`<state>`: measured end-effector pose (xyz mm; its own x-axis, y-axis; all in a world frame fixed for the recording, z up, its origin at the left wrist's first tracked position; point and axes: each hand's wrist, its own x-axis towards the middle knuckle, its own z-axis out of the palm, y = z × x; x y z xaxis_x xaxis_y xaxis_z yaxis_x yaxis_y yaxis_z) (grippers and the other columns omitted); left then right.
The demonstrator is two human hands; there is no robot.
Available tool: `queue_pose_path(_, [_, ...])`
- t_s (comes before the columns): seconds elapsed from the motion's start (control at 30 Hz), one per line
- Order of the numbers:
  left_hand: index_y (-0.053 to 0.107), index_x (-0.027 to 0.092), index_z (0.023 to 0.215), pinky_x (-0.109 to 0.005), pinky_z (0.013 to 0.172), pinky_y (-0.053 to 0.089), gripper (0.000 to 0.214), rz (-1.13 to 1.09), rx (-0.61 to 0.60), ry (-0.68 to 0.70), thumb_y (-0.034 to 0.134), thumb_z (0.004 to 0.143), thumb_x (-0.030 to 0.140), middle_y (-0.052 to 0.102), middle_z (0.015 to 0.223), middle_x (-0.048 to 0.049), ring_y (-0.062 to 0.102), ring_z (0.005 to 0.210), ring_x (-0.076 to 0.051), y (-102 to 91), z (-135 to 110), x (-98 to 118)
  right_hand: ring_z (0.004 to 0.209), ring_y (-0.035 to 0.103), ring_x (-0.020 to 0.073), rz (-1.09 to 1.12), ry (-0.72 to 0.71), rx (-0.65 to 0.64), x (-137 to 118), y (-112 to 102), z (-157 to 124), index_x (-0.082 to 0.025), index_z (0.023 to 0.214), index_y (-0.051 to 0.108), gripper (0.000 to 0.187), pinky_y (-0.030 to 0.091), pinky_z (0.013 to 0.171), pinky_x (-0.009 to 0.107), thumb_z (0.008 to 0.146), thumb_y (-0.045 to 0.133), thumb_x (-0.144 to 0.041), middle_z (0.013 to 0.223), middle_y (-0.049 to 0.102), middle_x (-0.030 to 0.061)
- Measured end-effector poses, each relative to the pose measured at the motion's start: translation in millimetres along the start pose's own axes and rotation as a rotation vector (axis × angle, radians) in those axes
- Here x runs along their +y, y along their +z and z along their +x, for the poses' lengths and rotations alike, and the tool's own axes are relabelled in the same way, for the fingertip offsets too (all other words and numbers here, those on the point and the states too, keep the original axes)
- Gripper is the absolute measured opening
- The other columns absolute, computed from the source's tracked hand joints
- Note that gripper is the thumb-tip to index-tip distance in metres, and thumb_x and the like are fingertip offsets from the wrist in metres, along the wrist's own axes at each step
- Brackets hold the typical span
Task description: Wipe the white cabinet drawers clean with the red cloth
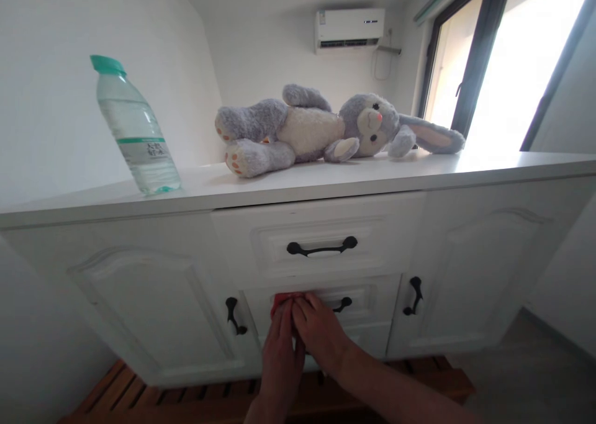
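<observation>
Both my hands are pressed side by side against the lower drawer [367, 300] of a white cabinet. My left hand [280, 356] and my right hand [321, 332] rest their fingertips on a small red thing [285, 299], which lies against the drawer front where its black handle [343, 303] runs. Most of the red thing is hidden under my fingers; what it is cannot be told. Only the handle's right end shows.
On the white cabinet top [419, 166] lies a grey plush rabbit [321, 129], and a water bottle [135, 129] with a green cap stands at the left. The upper drawer has a black handle [322, 247]; side doors carry black handles. Wooden slats [139, 396] lie below.
</observation>
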<state>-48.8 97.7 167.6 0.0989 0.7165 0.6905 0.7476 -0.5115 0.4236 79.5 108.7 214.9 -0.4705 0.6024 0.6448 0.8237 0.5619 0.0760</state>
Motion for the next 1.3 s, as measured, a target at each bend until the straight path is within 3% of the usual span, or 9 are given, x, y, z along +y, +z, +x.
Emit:
queue_pose_path(0.27, [0.053, 0.006, 0.132, -0.053, 0.103, 0.056, 0.054, -0.187, -0.203, 0.130, 0.052, 0.079, 0.004, 0.070, 0.126, -0.0240, 0.067, 0.118, -0.031, 46.8, 34.9, 92.8, 0.093, 0.062, 0.0249, 0.039, 0.193, -0.043, 70.9, -60.8, -59.9, -0.009, 0.105, 0.066, 0.024, 0.057, 0.091, 0.041, 0.084, 0.058, 0.000, 0.099, 0.070, 0.0106])
queue_pose_path(0.4, [0.053, 0.008, 0.135, -0.050, 0.108, 0.053, 0.055, -0.303, -0.300, 0.162, 0.051, 0.080, 0.001, 0.068, 0.131, -0.0215, 0.063, 0.124, -0.029, 79.7, 34.2, 120.0, 0.103, 0.063, 0.0273, -0.053, 0.162, 0.083, 102.8, -62.7, -103.5, -0.010, 0.122, 0.061, 0.041, 0.057, 0.094, 0.046, 0.085, 0.050, 0.003, 0.114, 0.069, 0.0143])
queue_pose_path(0.5, [0.050, 0.011, 0.138, -0.047, 0.111, 0.051, 0.057, -0.350, -0.315, 0.253, 0.050, 0.082, -0.001, 0.065, 0.137, -0.0194, 0.059, 0.130, -0.025, 104.3, 22.2, 114.8, 0.109, 0.064, 0.0273, -0.091, 0.155, 0.189, 113.6, -39.8, -135.0, -0.013, 0.134, 0.055, 0.049, 0.059, 0.093, 0.045, 0.088, 0.046, 0.000, 0.120, 0.069, 0.0147])
queue_pose_path(0.67, [0.052, 0.015, 0.135, -0.042, 0.102, 0.059, 0.053, -0.248, -0.341, 0.503, 0.051, 0.084, 0.000, 0.072, 0.130, -0.0157, 0.067, 0.120, -0.023, 123.9, -7.5, 65.7, 0.108, 0.067, 0.0266, -0.120, 0.114, 0.292, 103.3, 17.0, -168.7, -0.009, 0.133, 0.057, 0.042, 0.062, 0.086, 0.042, 0.093, 0.044, -0.008, 0.113, 0.072, 0.0170])
queue_pose_path(0.83, [0.053, 0.016, 0.135, -0.039, 0.096, 0.062, 0.051, -0.071, -0.305, 0.557, 0.050, 0.085, 0.002, 0.077, 0.119, -0.0140, 0.071, 0.111, -0.022, 91.1, -21.8, -0.7, 0.106, 0.068, 0.0258, -0.064, 0.068, 0.291, 64.6, 65.1, -151.5, -0.009, 0.120, 0.064, 0.033, 0.060, 0.091, 0.039, 0.093, 0.045, -0.006, 0.108, 0.074, 0.0150])
queue_pose_path(1.0, [0.052, 0.022, 0.137, -0.038, 0.100, 0.060, 0.054, -0.012, -0.202, 0.378, 0.045, 0.087, 0.003, 0.074, 0.124, -0.0117, 0.069, 0.115, -0.020, 30.3, -31.6, -55.4, 0.099, 0.068, 0.0242, 0.104, 0.085, 0.241, -2.7, 105.7, -83.4, -0.009, 0.112, 0.069, 0.027, 0.056, 0.098, 0.038, 0.088, 0.057, -0.006, 0.104, 0.075, 0.0134])
queue_pose_path(1.17, [0.047, 0.021, 0.141, -0.056, 0.106, 0.053, 0.055, 0.105, 0.143, -0.041, 0.046, 0.088, 0.007, 0.062, 0.140, -0.0182, 0.056, 0.133, -0.029, -2.9, -74.0, -39.4, 0.106, 0.068, 0.0235, 0.426, 0.252, -0.089, -68.5, 101.6, -33.4, -0.013, 0.116, 0.070, 0.030, 0.053, 0.100, 0.038, 0.090, 0.056, -0.011, 0.112, 0.075, 0.0116])
queue_pose_path(1.23, [0.047, 0.022, 0.141, -0.058, 0.107, 0.051, 0.054, 0.053, 0.202, -0.159, 0.049, 0.089, 0.011, 0.055, 0.146, -0.0196, 0.051, 0.138, -0.031, -5.2, -102.1, -25.8, 0.098, 0.070, 0.0216, 0.613, 0.448, -0.199, -78.1, 85.4, -41.0, -0.019, 0.113, 0.071, 0.028, 0.055, 0.093, 0.035, 0.095, 0.051, -0.017, 0.107, 0.076, 0.0071])
queue_pose_path(1.3, [0.051, 0.023, 0.138, -0.053, 0.101, 0.056, 0.048, -0.084, 0.210, -0.269, 0.049, 0.090, 0.018, 0.055, 0.146, -0.0194, 0.056, 0.133, -0.031, -3.5, -131.2, -17.6, 0.092, 0.072, 0.0206, 0.711, 0.623, -0.181, -73.7, 61.3, -62.5, -0.021, 0.114, 0.070, 0.030, 0.057, 0.085, 0.033, 0.098, 0.045, -0.023, 0.103, 0.077, 0.0060])
